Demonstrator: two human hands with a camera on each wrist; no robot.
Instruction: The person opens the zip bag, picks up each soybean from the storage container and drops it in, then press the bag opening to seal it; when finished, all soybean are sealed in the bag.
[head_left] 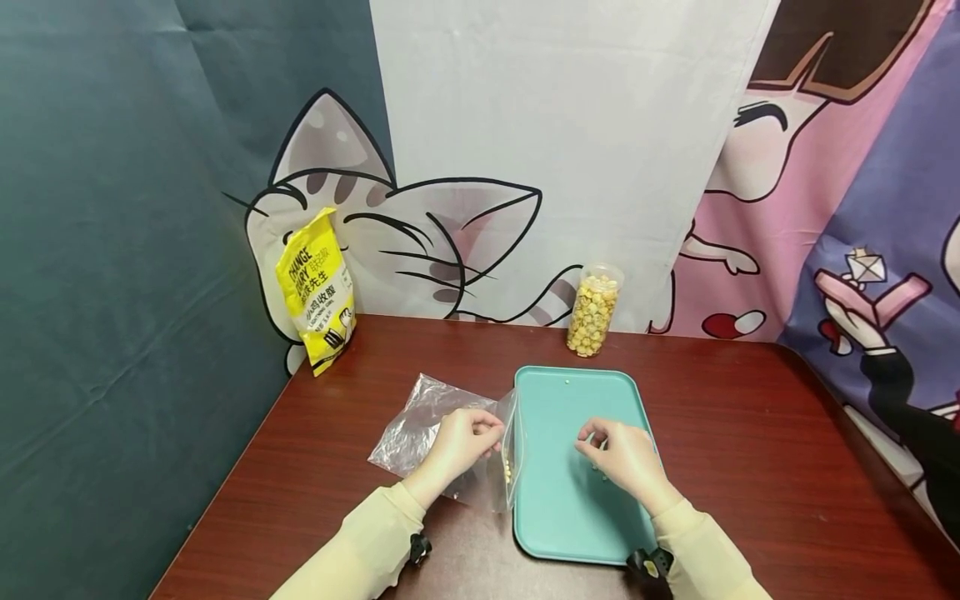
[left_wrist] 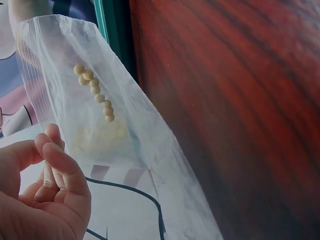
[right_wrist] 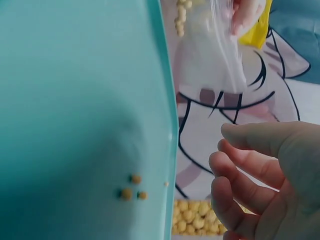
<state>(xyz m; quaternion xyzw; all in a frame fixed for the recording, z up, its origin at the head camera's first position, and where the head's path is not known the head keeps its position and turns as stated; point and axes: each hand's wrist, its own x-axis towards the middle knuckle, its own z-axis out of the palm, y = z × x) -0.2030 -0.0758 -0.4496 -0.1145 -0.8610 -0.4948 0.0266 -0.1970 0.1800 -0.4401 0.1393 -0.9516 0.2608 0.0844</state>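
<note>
In the head view my left hand (head_left: 467,440) pinches the rim of a clear zip bag (head_left: 476,492) beside the tray. The left wrist view shows a short line of round, pale yellow beans (left_wrist: 95,90) inside the bag. Over the right half of the teal tray (head_left: 543,521) hovers my right hand (head_left: 628,458), its fingers bent loosely. The right wrist view shows a gap between the thumb and fingers of that hand, with nothing held. A few small beans (right_wrist: 127,193) lie on the tray, partly hidden by the right hand in the head view.
Behind the tray stands a clear jar (head_left: 592,312) of yellowish round pieces. A yellow packet (head_left: 318,292) leans on the backdrop at the far left. Crumpled clear plastic (head_left: 412,429) spreads left of the left hand on the brown table (head_left: 750,467).
</note>
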